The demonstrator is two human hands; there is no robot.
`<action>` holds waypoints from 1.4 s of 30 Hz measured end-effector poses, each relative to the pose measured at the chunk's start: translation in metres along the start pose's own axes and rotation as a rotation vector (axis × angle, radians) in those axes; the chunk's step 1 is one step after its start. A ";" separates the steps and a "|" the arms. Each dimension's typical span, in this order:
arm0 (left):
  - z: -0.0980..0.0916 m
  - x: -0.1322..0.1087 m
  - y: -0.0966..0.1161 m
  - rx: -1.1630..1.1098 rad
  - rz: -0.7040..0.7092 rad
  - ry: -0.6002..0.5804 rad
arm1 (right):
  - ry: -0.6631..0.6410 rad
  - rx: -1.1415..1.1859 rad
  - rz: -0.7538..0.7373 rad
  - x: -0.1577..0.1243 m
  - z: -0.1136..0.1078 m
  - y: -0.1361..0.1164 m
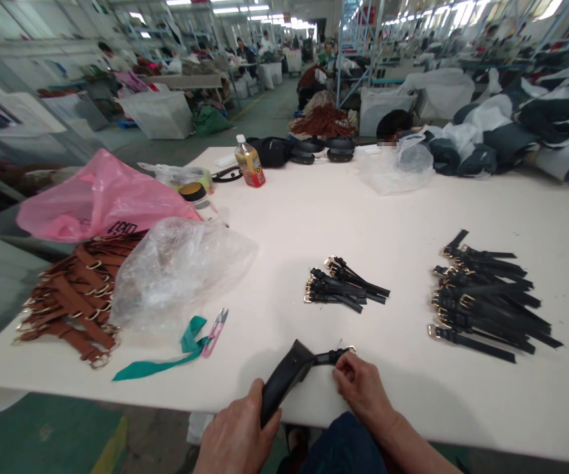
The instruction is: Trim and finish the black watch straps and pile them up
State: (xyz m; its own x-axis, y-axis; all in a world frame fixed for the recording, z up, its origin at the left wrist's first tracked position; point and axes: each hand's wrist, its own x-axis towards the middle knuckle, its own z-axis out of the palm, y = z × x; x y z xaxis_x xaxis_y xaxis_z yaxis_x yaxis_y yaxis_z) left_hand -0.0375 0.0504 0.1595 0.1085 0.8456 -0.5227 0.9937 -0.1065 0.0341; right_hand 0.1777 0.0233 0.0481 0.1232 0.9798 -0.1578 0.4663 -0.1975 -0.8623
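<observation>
My left hand [245, 424] is closed around a long, folded black leather piece [287, 378], held at a slant over the table's front edge. From its upper end a short black buckle strap [328, 357] sticks out to the right, with a gold-coloured buckle. My right hand [363, 388] is right beside that buckle, thumb and fingers pinched together; what is between the fingertips is hidden. Ahead lies a small pile of black buckle straps [338, 286]. A larger pile of similar straps [492, 299] lies to the right.
Left on the white table [274, 309] are brown straps with metal rings [74, 296], a pink bag [101, 197], a clear plastic bag [176, 276], pink-handled thread snips [215, 334] and a green ribbon [166, 365]. A drink bottle [249, 163] stands further back. Dark rolled bundles [502, 138] line the back right.
</observation>
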 end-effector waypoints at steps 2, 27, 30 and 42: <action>0.001 -0.001 0.001 0.000 0.009 -0.019 | 0.035 -0.113 -0.060 0.001 -0.010 -0.001; -0.018 0.005 0.022 0.186 0.112 -0.092 | 0.095 -0.304 -0.226 0.014 -0.019 -0.006; -0.021 0.004 0.026 0.198 0.123 -0.065 | 0.097 -0.249 -0.239 0.013 -0.019 -0.003; -0.041 0.029 0.056 0.276 0.266 -0.025 | 0.127 -0.086 -0.307 0.011 -0.022 0.012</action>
State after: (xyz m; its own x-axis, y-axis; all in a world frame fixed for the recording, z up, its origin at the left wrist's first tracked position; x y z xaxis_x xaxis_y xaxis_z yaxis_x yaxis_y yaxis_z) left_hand 0.0224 0.0906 0.1814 0.3575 0.7567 -0.5474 0.8860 -0.4602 -0.0575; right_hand 0.2040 0.0308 0.0463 0.0714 0.9831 0.1685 0.5702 0.0984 -0.8156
